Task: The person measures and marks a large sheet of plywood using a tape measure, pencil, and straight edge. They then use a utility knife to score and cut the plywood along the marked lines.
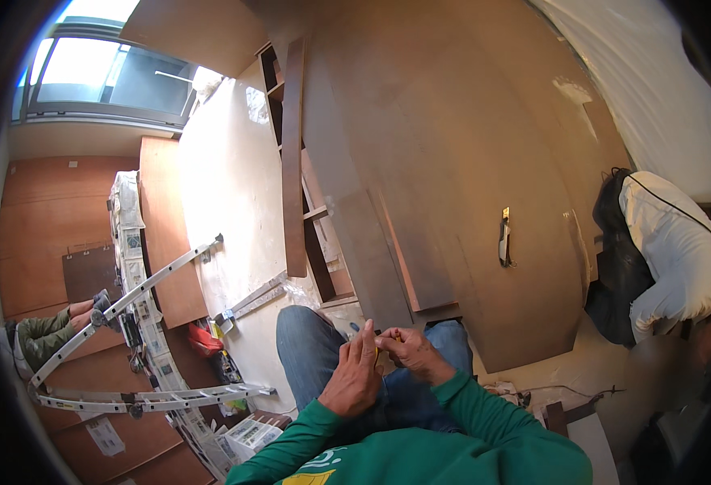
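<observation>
Head view: your left hand (354,370) and right hand (410,352) meet over your knees, fingertips touching. Small yellow object (377,349) pinched between them, both hands closed narrow on it. Mostly hidden by fingers; only yellow sliver shows, long axis cannot tell. Right hand seems to carry it, left steadies. Brown board (452,178) lies on floor beyond the hands; knife-like tool (504,237) rests on it, well apart.

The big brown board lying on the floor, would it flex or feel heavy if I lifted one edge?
The brown board looks thin and wide, so it would probably bend and feel awkward. Its smooth face may slip.
</observation>
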A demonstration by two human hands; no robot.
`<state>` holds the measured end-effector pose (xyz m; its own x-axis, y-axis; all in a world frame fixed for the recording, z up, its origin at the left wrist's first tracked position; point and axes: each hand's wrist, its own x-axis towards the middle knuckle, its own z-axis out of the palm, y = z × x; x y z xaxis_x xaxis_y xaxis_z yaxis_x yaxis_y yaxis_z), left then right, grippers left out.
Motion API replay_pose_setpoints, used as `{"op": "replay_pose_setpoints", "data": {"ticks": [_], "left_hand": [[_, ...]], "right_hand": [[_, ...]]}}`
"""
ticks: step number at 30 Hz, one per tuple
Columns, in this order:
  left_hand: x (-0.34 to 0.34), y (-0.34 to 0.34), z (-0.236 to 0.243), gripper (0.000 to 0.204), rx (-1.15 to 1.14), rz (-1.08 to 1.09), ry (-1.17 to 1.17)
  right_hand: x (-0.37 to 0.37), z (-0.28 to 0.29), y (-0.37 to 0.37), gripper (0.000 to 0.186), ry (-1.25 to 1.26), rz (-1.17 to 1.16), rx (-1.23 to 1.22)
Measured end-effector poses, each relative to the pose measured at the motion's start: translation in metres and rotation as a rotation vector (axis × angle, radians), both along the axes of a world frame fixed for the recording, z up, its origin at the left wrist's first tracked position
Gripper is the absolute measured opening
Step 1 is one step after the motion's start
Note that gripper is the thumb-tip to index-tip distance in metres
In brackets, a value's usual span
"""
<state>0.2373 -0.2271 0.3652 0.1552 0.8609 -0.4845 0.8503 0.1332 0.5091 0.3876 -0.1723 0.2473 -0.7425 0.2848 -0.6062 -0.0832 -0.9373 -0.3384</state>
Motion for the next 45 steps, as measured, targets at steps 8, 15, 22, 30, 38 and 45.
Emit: {"op": "replay_pose_setpoints", "data": {"ticks": [8, 15, 22, 30, 38, 45], "left_hand": [[-0.006, 0.038, 0.014, 0.106, -0.096, 0.109, -0.113], [-0.027, 0.053, 0.005, 0.081, -0.170, -0.014, -0.143], [-0.076, 0.085, -0.040, 0.063, -0.333, -0.027, -0.054], [-0.195, 0.167, -0.125, 0.029, -0.035, 0.074, -0.112], [-0.274, 0.315, -0.272, 0.025, -0.015, 0.108, 0.012], [-0.329, 0.332, -0.371, 0.024, 0.059, 0.205, 0.152]], "right_hand": [[0.012, 0.026, 0.026, 0.024, 0.059, -0.215, 0.303], [0.000, 0.015, 0.009, 0.023, -0.014, -0.219, 0.295], [-0.020, -0.019, 0.017, 0.015, -0.132, -0.352, 0.089], [-0.025, -0.032, 0.164, 0.012, -0.277, -0.629, 0.144], [-0.072, -0.103, 0.262, 0.026, -0.865, -0.371, 0.505], [-0.049, -0.195, 0.161, 0.028, -1.153, 0.095, 0.649]]}}
